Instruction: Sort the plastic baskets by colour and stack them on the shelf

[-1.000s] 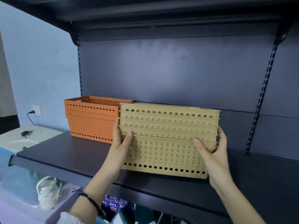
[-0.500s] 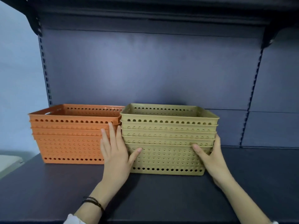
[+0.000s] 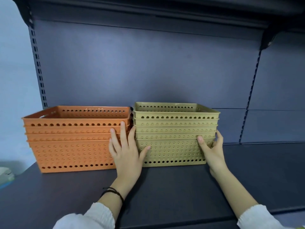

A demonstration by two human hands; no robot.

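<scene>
Two stacks of perforated plastic baskets stand side by side on the dark shelf (image 3: 173,187). The orange stack (image 3: 71,151) is on the left and the yellow stack (image 3: 175,146) on the right, their rims touching. My left hand (image 3: 127,156) lies flat where the two meet, with spread fingers over the orange stack's front and the thumb on the yellow stack's front. My right hand (image 3: 212,152) clasps the yellow stack's right end, thumb on the front and fingers round the side.
A dark back panel rises behind the stacks, with slotted uprights at the left (image 3: 38,68) and right (image 3: 252,90). An upper shelf (image 3: 148,7) overhangs. Bare shelf surface lies to the right of the yellow stack. A pale object (image 3: 5,175) shows at the left edge.
The yellow stack, held above the shelf's front a second ago, now rests on the shelf against the orange stack. My left hand's fingers have slid across onto the orange stack's front.
</scene>
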